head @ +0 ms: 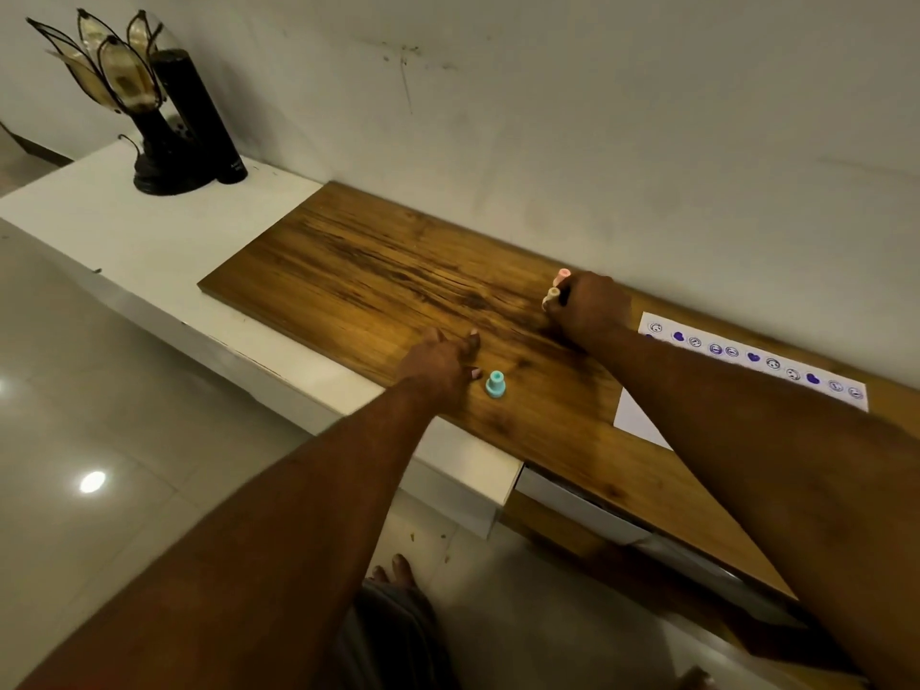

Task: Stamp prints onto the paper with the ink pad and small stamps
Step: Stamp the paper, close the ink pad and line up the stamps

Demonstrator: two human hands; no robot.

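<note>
The teal stamp (495, 383) is seen standing upright on the wooden board (348, 271), its long axis vertical, just beside the left hand (438, 363) and on that hand's right, toward the paper. The left hand is held low over the board with thumb and forefinger spread apart and nothing between them; the thumb tip lies nearest the stamp, apart from it by a small gap, so a short sideways closing move is judged to be all that a pinch on the stamp's narrow neck would call for. The right hand (590, 306) is placed further back near the wall, well apart from the teal stamp, and is closed round at least two small stamps, a pink stamp (563, 275) and a cream stamp (553, 294), whose ends stick out past the knuckles; whether a third is held inside the fist cannot be told. The left hand is therefore the nearer one for the teal stamp. The paper (642, 418) lies on the right part of the board, with a row of purple prints (754, 357), faces and hearts, along its far edge; much of the sheet is covered by the right forearm. The ink pad is not made out anywhere, and it is possibly hidden under that forearm or lying out of view to the right.
</note>
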